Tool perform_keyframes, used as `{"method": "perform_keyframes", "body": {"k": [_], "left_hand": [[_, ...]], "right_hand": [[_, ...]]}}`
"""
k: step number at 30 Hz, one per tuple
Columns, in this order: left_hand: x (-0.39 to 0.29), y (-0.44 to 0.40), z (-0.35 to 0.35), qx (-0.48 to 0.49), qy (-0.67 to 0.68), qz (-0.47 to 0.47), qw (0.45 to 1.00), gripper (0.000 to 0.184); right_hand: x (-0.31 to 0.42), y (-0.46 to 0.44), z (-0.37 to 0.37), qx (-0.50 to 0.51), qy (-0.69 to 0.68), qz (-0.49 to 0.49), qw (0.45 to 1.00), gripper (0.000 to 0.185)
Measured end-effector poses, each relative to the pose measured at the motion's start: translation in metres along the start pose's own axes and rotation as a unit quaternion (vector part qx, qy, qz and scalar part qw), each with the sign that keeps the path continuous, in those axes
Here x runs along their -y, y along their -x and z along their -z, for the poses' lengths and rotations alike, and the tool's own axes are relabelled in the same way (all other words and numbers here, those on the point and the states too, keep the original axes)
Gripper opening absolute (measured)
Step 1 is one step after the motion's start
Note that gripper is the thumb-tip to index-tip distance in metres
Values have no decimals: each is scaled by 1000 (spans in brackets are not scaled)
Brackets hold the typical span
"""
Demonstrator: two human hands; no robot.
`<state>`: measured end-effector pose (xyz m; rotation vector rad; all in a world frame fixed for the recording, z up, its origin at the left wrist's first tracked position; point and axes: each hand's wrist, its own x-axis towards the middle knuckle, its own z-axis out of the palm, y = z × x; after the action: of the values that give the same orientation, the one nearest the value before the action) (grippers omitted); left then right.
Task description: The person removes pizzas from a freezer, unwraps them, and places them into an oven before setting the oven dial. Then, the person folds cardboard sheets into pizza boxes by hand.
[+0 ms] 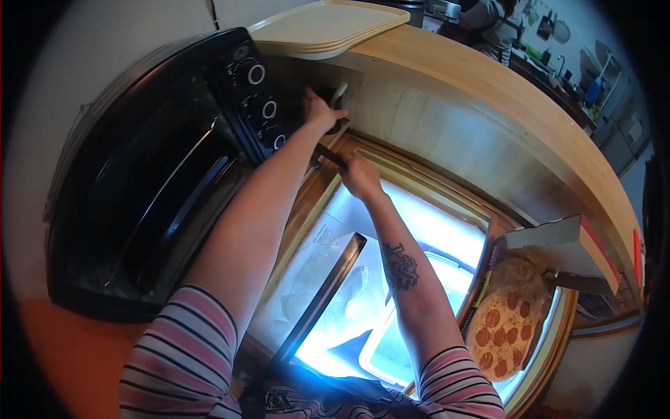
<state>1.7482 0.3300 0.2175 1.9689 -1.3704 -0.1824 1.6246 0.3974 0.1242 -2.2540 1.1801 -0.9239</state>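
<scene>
My left hand (322,115) reaches into the corner beside the black toaster oven (153,181), thumb and fingers apart, some fingers hidden. It is next to a dark holder or container from which a pale handle (339,92) sticks up; contact is unclear. Just below, my right hand (361,174) is closed around the end of a dark, flat, handle-like strip (329,155); its far end is hard to make out. Under my forearms is a lit glass-topped case (335,262) in a wooden frame, with a dark bar across the glass.
A pepperoni pizza in clear wrap (501,332) lies at the right, by an open cardboard box (551,244). Several cream trays (328,24) are stacked on the curved wooden counter (481,70). A person (481,17) and a kitchen are beyond.
</scene>
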Motion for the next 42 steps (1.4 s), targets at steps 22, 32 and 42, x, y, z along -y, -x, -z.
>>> {"method": "perform_keyframes", "body": {"k": [22, 32, 42], "left_hand": [[-29, 27, 33, 27, -47, -225, 973, 85], [-125, 70, 109, 155, 45, -301, 940, 79], [-206, 24, 97, 82, 5, -296, 952, 96]], "right_hand": [[10, 15, 19, -38, 5, -33, 999, 24], [18, 61, 75, -74, 40, -71, 994, 26], [41, 152, 131, -72, 68, -112, 989, 31]]}}
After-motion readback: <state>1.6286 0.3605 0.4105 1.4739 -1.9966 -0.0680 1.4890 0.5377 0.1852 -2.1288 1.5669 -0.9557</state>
